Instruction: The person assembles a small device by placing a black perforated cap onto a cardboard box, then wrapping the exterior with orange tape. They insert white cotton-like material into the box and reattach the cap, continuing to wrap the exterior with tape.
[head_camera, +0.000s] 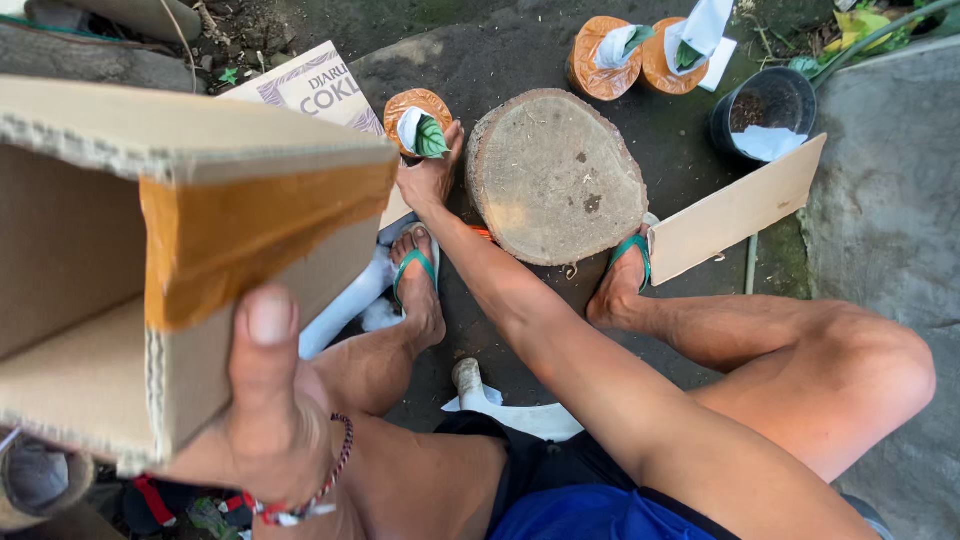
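Two hands at work, seen from above. The left hand (270, 420) is clamped on the lower edge of an open cardboard box (150, 250), thumb pressed flat on the outer wall and the remaining fingers hidden behind the board; the box is raised close to the camera with its opening turned toward the person, apparently so that its inside can be reached. A strip of brown tape (250, 235) runs along its near flap. A beaded bracelet (320, 490) circles the left wrist.

The right hand (430, 175) is stretched forward to the ground and closed on a small orange-wrapped bundle (415, 120) with white paper and a green leaf tucked in its top; how firmly the fingers pinch it cannot be told, as the hand covers the bundle's near side. The bundle sits just beside a round wooden log slice (555, 175) that lies flat between the feet, which wear green-strapped sandals (630, 250).

Two more orange bundles (640, 55) stand beyond the log, near a black pot (770, 105) holding white paper. A flat cardboard panel (735, 210) leans at the right foot, and a printed carton (315, 90) lies behind the raised box.
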